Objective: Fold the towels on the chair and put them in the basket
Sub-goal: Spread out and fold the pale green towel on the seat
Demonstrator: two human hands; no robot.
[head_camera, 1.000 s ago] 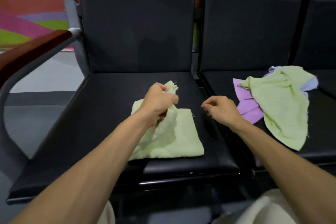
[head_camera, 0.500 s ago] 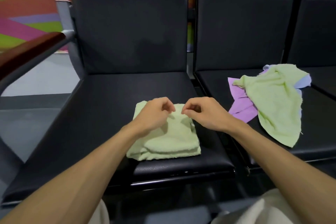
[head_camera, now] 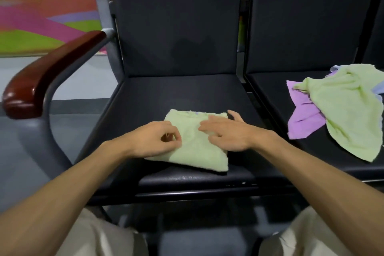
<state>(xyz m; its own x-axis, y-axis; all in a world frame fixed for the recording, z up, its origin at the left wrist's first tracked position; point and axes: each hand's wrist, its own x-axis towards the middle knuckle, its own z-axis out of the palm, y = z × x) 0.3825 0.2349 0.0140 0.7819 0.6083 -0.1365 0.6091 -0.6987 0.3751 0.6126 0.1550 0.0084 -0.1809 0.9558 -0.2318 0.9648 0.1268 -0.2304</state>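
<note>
A folded light-green towel point(head_camera: 199, 147) lies on the front of the left black chair seat point(head_camera: 166, 97). My left hand point(head_camera: 153, 141) sits at the towel's left edge, fingers curled, thumb and forefinger pinching the cloth. My right hand point(head_camera: 230, 133) lies flat on the towel's right half with fingers spread, pressing it down. On the right seat point(head_camera: 276, 85) is a loose heap: a crumpled green towel point(head_camera: 349, 110) over a purple towel point(head_camera: 303, 118), with a bit of pale blue cloth point(head_camera: 334, 68) showing behind. No basket is in view.
A dark wooden armrest point(head_camera: 52, 70) on a grey metal frame stands to the left of the seat. Black backrests point(head_camera: 176, 27) rise behind both seats. A colourful wall panel point(head_camera: 41, 6) and grey floor are at the left. My knees in pale trousers point(head_camera: 307, 235) show at the bottom.
The towel went from half-lifted in my left hand to folded flat on the seat. My right hand came in from the right, pinched the towel, then flattened on it.
</note>
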